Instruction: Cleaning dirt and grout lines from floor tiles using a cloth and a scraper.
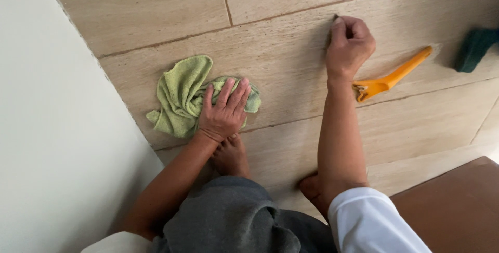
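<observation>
My left hand (224, 111) lies flat, fingers spread, on a crumpled green cloth (179, 94) on the beige tiled floor (291, 71). My right hand (349, 45) is closed in a fist near a grout line, with the thumb pressed against a small dark thing that is mostly hidden. An orange plastic scraper (391, 79) lies on the floor just right of my right wrist, untouched. My bare feet show below the hands.
A white wall (47, 128) runs along the left. A dark green sponge (474, 49) sits at the right edge. A brown surface (457, 206) fills the lower right corner. My knees in grey cloth are at the bottom.
</observation>
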